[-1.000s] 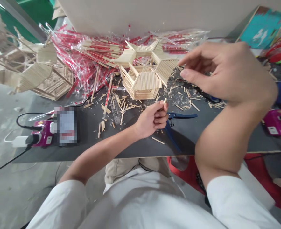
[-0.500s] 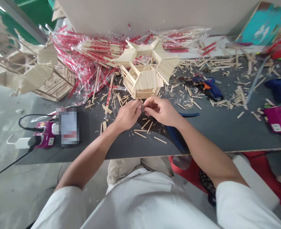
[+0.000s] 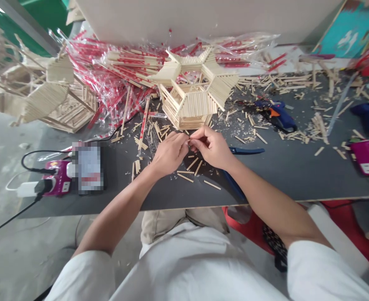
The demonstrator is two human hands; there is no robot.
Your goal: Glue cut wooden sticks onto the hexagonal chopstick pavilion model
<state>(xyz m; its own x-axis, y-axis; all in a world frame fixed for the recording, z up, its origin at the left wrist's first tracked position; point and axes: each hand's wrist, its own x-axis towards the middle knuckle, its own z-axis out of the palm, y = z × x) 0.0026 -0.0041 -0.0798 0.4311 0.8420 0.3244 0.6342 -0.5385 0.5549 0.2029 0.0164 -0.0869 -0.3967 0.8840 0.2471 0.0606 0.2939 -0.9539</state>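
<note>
My left hand (image 3: 171, 153) and my right hand (image 3: 212, 146) meet fingertip to fingertip over the dark tabletop. Both are closed in a pinch, and whatever lies between the fingers is too small and hidden to name. Just beyond them stands a lantern-like frame of stacked wooden sticks (image 3: 197, 104), with slatted panels flaring from its top. Several short cut sticks (image 3: 192, 164) lie on the table below my hands. Partly under my right forearm is a pair of blue-handled cutters (image 3: 247, 151).
Blue hot glue guns (image 3: 281, 115) lie to the right, among scattered stick offcuts. Plastic-wrapped chopsticks (image 3: 118, 62) heap up at the back. Another stick structure (image 3: 46, 96) stands at left, behind a purple power strip (image 3: 57, 177) and a phone (image 3: 90, 169). A second purple strip (image 3: 367, 156) sits at right.
My hands stay together at nearly the same place, with small finger movements. A greyish bit between the fingertips no longer shows. The view has shifted slightly.
</note>
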